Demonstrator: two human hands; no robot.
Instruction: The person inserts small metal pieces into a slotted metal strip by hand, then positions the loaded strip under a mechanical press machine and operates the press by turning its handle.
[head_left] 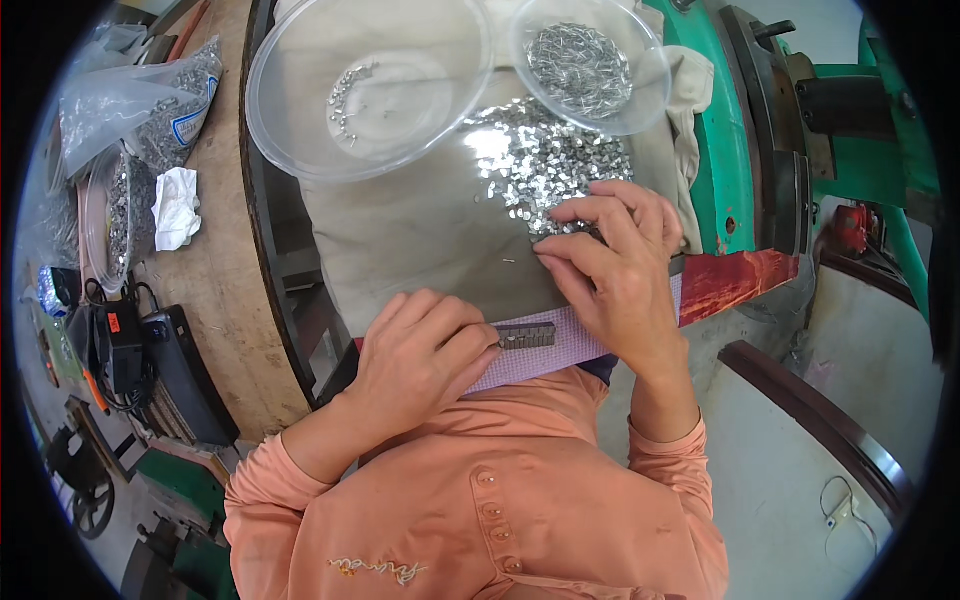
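A short row of small metal pieces [527, 335] lies lined up on a pale strip [560, 350] at the near edge of the grey cloth [420, 225]. The left hand [425, 350] is curled shut, its fingertips pinching the row's left end. The right hand [615, 255], fingers bent, picks at the near edge of a heap of loose shiny pieces [545, 160]. Two clear bowls [290, 110] crowd the far edge; the cloth's middle lies open.

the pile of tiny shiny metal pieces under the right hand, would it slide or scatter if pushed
The pile would probably scatter: its pieces lie loose, spread thin. They look small and light, likely sliding on the cloth. The right hand probably picks them one by one.
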